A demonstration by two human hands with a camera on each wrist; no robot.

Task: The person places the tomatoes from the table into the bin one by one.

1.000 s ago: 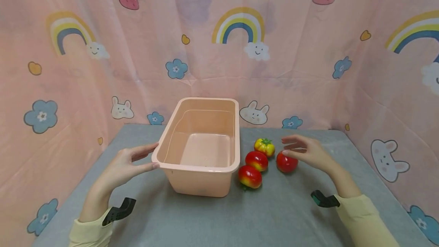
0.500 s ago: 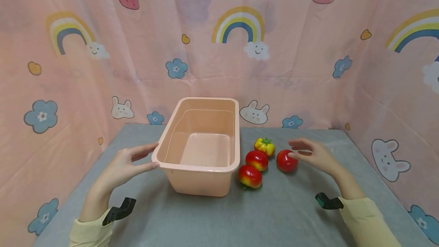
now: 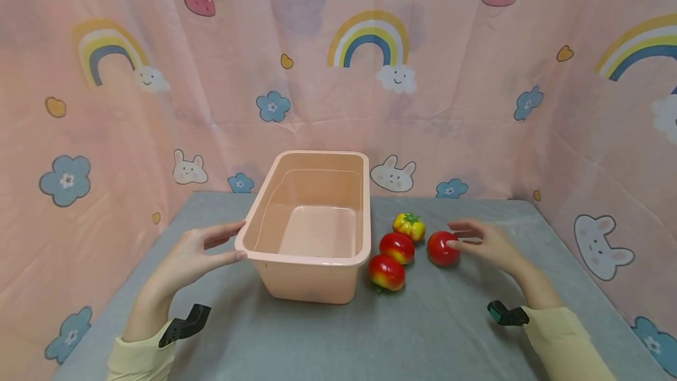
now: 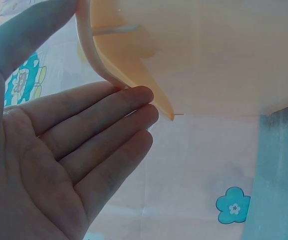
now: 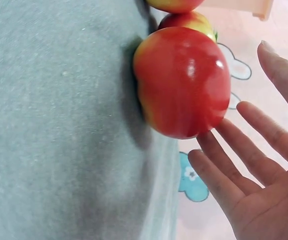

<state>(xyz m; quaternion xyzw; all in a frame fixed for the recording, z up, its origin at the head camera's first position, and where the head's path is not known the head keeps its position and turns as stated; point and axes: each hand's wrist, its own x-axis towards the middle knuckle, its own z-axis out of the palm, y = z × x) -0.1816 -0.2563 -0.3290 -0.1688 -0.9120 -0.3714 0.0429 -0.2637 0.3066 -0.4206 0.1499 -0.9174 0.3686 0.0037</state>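
A peach plastic bin [image 3: 309, 281] stands empty on the grey table. My left hand [image 3: 233, 241] is at its left front corner: the thumb lies on the rim and straight fingers [image 4: 109, 107] touch under the bin's lip [image 4: 134, 75]. A red apple [image 3: 442, 249] lies right of the bin. My right hand [image 3: 459, 235] is open just right of it. Its fingers [image 5: 243, 165] are straight and spread behind the apple [image 5: 183, 82], at most grazing it.
Two red-yellow apples [image 3: 396, 247] [image 3: 386, 271] and a small yellow fruit with a green stem [image 3: 408, 226] lie between the bin and the red apple. Pink patterned cloth [image 3: 338, 75] walls the table [image 3: 423, 334] on three sides.
My right hand has dropped from above the red apple to its right side, low near the table. The left hand and the bin have stayed put.
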